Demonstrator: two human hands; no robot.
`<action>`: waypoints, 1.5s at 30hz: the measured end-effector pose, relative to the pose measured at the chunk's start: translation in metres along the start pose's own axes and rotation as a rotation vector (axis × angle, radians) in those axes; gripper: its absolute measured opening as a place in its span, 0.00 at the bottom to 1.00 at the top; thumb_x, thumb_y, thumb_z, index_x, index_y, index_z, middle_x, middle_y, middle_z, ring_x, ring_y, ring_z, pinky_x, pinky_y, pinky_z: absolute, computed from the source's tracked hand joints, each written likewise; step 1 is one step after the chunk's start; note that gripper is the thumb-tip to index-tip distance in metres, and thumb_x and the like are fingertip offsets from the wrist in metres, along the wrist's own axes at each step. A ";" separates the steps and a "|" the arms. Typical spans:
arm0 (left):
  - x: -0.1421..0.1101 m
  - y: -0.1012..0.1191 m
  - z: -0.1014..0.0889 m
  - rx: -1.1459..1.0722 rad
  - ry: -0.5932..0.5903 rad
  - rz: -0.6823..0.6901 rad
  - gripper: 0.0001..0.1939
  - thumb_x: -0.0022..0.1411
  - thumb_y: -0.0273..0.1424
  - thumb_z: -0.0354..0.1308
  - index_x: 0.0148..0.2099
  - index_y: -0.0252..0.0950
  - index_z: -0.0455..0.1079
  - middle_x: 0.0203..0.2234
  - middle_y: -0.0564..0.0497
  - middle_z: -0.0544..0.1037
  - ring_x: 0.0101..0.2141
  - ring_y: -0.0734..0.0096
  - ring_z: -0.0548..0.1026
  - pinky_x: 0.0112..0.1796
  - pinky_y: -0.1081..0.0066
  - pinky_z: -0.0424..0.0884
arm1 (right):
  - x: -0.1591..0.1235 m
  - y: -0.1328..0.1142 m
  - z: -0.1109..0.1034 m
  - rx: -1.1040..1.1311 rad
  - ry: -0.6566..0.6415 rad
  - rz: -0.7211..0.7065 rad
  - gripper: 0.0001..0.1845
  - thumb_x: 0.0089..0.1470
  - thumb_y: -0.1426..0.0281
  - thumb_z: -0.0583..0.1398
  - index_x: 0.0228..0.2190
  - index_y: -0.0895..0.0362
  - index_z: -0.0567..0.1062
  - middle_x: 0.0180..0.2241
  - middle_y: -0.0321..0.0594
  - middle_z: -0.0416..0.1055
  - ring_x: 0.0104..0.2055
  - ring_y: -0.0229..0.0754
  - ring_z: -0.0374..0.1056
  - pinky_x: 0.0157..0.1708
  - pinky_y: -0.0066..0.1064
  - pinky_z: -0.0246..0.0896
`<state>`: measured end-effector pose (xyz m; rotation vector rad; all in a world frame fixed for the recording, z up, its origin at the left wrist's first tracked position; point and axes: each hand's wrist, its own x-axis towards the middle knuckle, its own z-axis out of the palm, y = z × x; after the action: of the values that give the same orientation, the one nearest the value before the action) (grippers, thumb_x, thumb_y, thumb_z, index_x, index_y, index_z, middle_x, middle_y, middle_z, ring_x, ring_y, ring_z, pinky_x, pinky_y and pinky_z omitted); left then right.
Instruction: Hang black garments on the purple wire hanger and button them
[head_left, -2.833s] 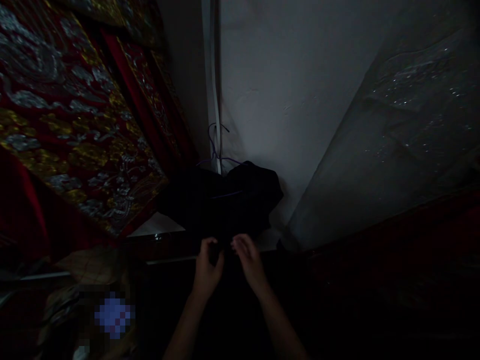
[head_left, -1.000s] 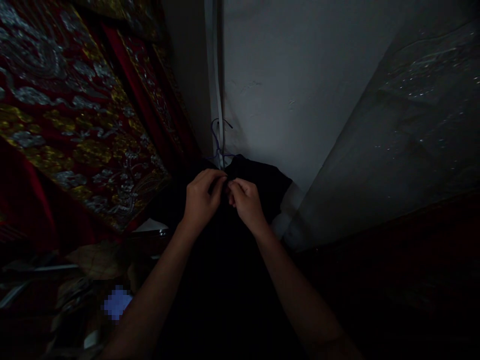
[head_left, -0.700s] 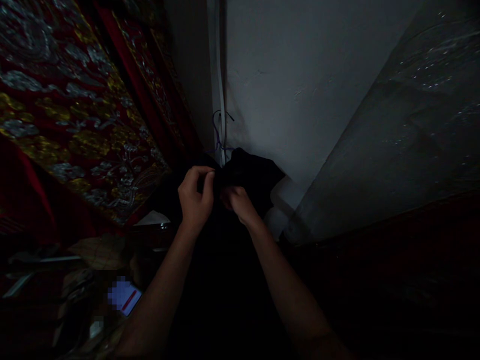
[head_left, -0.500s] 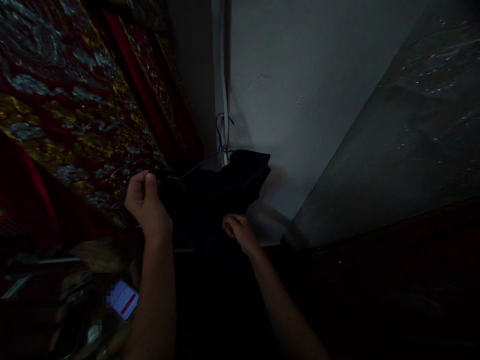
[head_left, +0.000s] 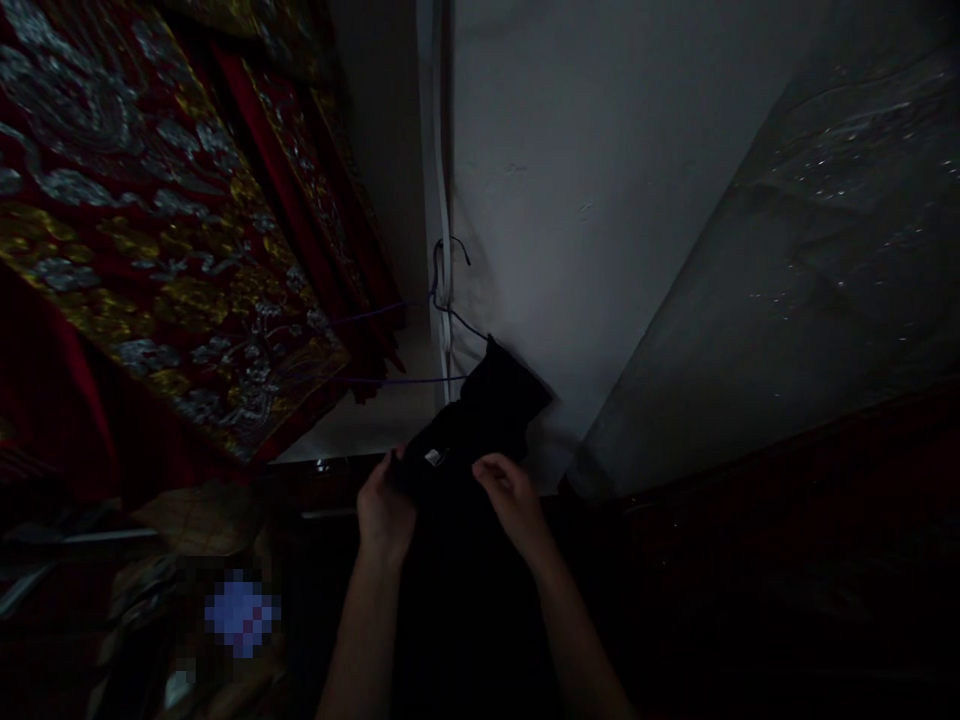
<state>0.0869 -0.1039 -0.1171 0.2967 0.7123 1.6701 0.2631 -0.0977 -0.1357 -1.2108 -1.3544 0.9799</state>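
Observation:
A black garment (head_left: 502, 395), perhaps a shirt, hangs by one shoulder on the right side of a thin bluish wire hanger (head_left: 390, 381). The hanger's left side is bare, and its hook loops round a pale strip on the wall. My left hand (head_left: 386, 515) is closed on the garment's left edge, below the hanger. Close to a small white label (head_left: 433, 457), my right hand (head_left: 510, 492) has its fingers curled against the dark cloth. Shadow swallows the garment's lower part.
Red cloth with gold and silver embroidery (head_left: 187, 230) hangs at the left. A pale wall (head_left: 570, 170) stands ahead, with a translucent sheet (head_left: 825, 260) on the right. Low at the left, a lit, pixelated screen (head_left: 241, 612) lies among dim clutter.
The garment's left side has come off the hanger, baring its left arm and lower bar. My left hand has moved right and down with the cloth; my right hand shifted slightly right and down.

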 end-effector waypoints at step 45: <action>0.051 0.154 -0.004 1.817 -0.391 0.641 0.19 0.62 0.49 0.56 0.32 0.39 0.72 0.35 0.46 0.76 0.37 0.58 0.75 0.43 0.63 0.69 | 0.135 -0.061 -0.037 -0.310 -0.203 -0.391 0.19 0.52 0.64 0.57 0.14 0.56 0.65 0.15 0.30 0.57 0.20 0.35 0.54 0.23 0.27 0.44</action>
<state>-0.0502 -0.0685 -0.0373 2.1978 1.7552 0.9110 0.2953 0.0234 -0.0479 -1.0292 -1.8725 0.6411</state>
